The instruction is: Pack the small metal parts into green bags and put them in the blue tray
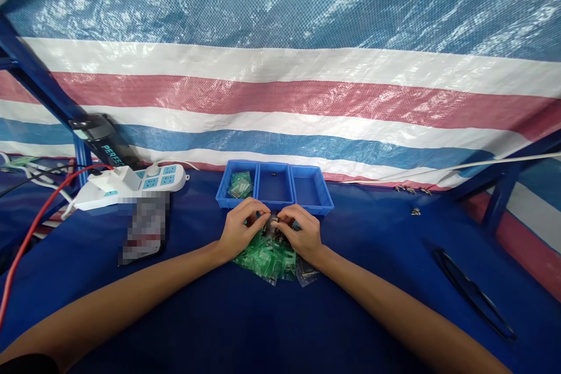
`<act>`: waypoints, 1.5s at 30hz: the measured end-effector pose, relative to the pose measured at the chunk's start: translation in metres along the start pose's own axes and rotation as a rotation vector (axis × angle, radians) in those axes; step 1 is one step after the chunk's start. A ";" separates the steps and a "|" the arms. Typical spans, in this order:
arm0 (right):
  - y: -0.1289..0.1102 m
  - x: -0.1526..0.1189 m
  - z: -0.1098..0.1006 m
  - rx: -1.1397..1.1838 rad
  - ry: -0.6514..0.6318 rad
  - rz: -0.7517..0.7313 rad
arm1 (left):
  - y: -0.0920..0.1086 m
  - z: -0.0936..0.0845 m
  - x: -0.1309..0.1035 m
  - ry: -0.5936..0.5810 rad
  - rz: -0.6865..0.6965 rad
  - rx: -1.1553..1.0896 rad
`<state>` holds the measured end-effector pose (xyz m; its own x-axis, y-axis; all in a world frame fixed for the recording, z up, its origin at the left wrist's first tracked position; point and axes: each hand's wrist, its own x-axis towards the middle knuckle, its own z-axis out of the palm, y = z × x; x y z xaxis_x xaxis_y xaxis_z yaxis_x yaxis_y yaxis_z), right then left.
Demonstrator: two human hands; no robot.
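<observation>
My left hand [243, 227] and my right hand [303, 231] meet over a pile of small clear bags with green circuit boards [266, 258] in them. The thumb and forefinger of each hand are pinched together. Whatever lies between the fingertips is too small to make out. A darker bag [307, 272] sits at the pile's right edge, by my right wrist. Just beyond my hands stand three blue bins in a row. The left bin [222, 188] holds several bagged green boards [240, 184]. One tiny dark piece lies in the middle bin [275, 191]; the right bin [312, 190] shows a bare bottom.
On the left are a white power strip [169, 180] with plugs, a red cable [33, 231], a black bottle [107, 140] and a blurred-out flat object [146, 228]. Small metal pieces [415, 211] and black-framed glasses [473, 292] lie on the right. A striped tarp [280, 96] hangs behind.
</observation>
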<state>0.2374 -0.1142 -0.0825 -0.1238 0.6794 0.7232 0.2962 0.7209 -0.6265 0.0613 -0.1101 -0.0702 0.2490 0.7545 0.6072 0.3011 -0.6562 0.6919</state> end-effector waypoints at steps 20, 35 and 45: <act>0.000 0.002 -0.001 -0.011 -0.025 -0.008 | 0.000 -0.001 0.001 -0.009 0.027 0.050; 0.002 0.001 -0.001 -0.030 -0.046 -0.012 | -0.001 -0.001 0.000 -0.012 0.033 0.047; -0.001 0.002 -0.002 -0.039 -0.030 0.027 | 0.003 -0.001 0.001 -0.018 0.028 0.065</act>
<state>0.2387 -0.1143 -0.0798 -0.1434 0.7027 0.6969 0.3363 0.6969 -0.6335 0.0615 -0.1112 -0.0675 0.2742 0.7360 0.6189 0.3525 -0.6758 0.6474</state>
